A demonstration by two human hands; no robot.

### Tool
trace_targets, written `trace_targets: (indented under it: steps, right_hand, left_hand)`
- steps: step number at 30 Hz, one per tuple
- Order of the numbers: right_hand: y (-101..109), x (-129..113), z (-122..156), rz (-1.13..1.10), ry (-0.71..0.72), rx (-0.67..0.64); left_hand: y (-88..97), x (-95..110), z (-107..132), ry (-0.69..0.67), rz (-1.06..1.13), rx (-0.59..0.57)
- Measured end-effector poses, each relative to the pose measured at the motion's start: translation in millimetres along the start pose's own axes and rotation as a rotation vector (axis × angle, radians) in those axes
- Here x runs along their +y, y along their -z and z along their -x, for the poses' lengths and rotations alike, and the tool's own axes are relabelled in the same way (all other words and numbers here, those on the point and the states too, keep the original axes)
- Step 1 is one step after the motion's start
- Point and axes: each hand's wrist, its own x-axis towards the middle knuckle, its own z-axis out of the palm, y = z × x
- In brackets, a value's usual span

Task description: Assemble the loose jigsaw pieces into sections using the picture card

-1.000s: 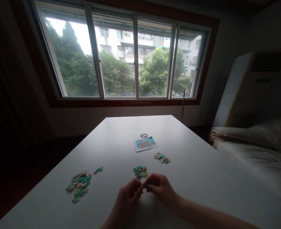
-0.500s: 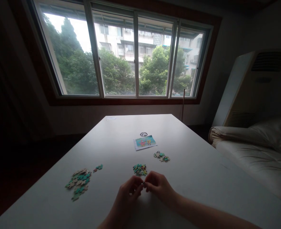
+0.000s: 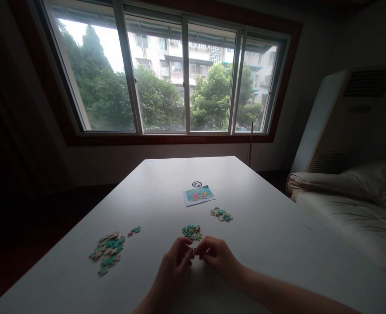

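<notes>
My left hand [image 3: 177, 256] and my right hand [image 3: 218, 254] meet just above the near part of the white table [image 3: 167, 192]. Between their fingertips is a small dark jigsaw puzzle piece [image 3: 194, 250], mostly covered by the fingers. Both hands are closed in a pinch on it. Right behind the fingers lies a small heap of green and yellow puzzle pieces [image 3: 191, 232]. A larger pile of puzzle pieces [image 3: 109, 249], some with the pale side up, spreads out to the left.
Farther back lie a picture card [image 3: 198, 196] with cartoon figures and a round dark-rimmed item [image 3: 197, 184]. More puzzle pieces [image 3: 221, 214] sit right of the card. A few stray pieces [image 3: 134, 231] lie by the left pile. A pale sofa [image 3: 350, 209] stands at the right.
The fingertips have shifted slightly, with the right thumb and finger a little farther left and the dark piece less visible. The piles on the table have stayed put.
</notes>
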Motion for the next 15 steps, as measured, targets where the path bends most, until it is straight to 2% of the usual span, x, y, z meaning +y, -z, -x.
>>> trace_targets:
  steps: [6,11,15]
  right_hand:
    - [3.0,-1.7,0.8,0.213,0.050,0.008]
    - [1.1,-1.1,1.8,0.438,0.131,-0.086]
    - [-0.2,1.7,1.7,0.598,0.110,-0.178]
  left_hand:
    - [5.3,-11.8,-1.3,-0.129,-0.174,0.303]
    - [17.3,-22.0,-6.4,-0.337,-0.512,0.336]
    - [36.2,-24.7,-16.5,-0.381,-0.747,0.368]
